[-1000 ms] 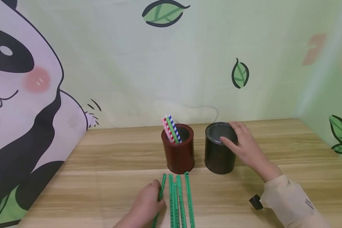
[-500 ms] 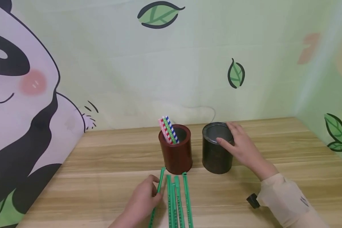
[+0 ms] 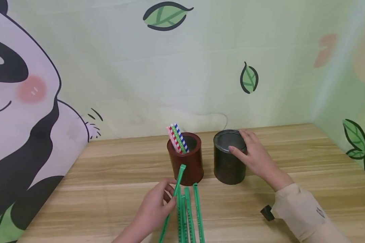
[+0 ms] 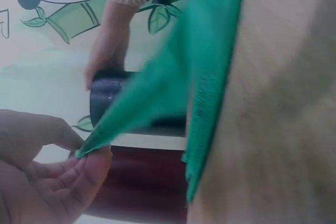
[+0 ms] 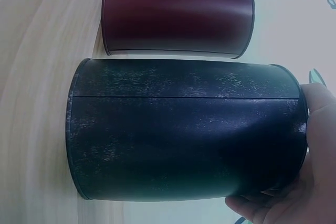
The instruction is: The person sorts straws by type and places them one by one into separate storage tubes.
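Observation:
My left hand (image 3: 153,204) pinches one green-wrapped straw (image 3: 180,177) between thumb and fingers. This straw is tilted, its upper end raised in front of the reddish-brown round holder (image 3: 194,168). Several more green-wrapped straws (image 3: 197,211) lie side by side on the table, just right of that hand. Several striped paper straws (image 3: 177,139) lean inside the brown holder. Beside it stands a black round holder (image 3: 229,168), whose rim my right hand (image 3: 258,160) grips at its right side. In the right wrist view, the fingers curl round the top end of the black holder (image 5: 184,135).
The wooden table (image 3: 118,168) runs back to a backdrop cloth (image 3: 185,84) printed with a panda and leaves. A thin cord shows behind the holders. A small black piece (image 3: 267,213) sticks out at the right sleeve (image 3: 298,209).
My left hand has raised the pinched green straw off the table, its top end swinging up and right toward the brown holder. The right hand stays on the black holder. The head view shifts slightly.

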`<state>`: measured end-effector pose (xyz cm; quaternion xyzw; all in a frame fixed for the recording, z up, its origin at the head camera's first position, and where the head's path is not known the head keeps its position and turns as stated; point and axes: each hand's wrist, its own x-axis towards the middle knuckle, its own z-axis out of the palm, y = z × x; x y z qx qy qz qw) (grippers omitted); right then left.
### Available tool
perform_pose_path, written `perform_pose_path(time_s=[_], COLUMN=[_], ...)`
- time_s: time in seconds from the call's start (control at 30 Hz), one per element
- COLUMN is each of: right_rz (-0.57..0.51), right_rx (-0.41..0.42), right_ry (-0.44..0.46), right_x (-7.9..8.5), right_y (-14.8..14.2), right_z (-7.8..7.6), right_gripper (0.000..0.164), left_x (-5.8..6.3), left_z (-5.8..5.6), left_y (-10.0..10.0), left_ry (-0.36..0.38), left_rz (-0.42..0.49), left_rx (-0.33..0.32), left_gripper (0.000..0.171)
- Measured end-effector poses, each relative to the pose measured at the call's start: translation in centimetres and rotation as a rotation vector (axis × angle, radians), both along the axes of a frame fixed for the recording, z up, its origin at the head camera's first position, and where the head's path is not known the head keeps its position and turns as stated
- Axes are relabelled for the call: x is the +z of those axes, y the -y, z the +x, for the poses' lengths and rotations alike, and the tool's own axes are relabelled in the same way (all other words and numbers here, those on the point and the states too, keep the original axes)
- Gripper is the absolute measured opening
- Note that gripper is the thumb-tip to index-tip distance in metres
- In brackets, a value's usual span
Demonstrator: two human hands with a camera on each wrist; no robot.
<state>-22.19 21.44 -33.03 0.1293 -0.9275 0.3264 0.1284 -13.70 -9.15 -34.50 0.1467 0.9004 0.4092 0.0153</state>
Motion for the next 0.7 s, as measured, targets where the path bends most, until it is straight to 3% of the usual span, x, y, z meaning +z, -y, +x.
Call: perform_pose_path(time_s=[0.17, 0.37, 0.5, 0.7], right_rz=[-0.001, 0.003, 0.003, 0.001], right_rx=[-0.002, -0.007, -0.011, -0.011], right_ry=[-0.001, -0.011, -0.019, -0.025], right_x=[-0.1, -0.3, -0.3, -0.2], right_y=[0.0, 0.0, -0.1, 0.1], right_z=[-0.1, -0.1, -0.1, 0.1], right_gripper=[0.078, 0.078, 0.077, 0.075], left_x=[0.9, 2.5, 3.9, 5.7], left_z=[0.0, -0.4, -1.2, -2.9], left_y=[-1.0, -2.5, -3.5, -4.7], left_ry=[-0.111, -0.182, -0.257, -0.387], left_rz=[0.103, 0.218, 0.258, 0.312], left_rx=[-0.028, -0.058, -0.071, -0.120], left_gripper=[0.036, 0.041, 0.043, 0.032])
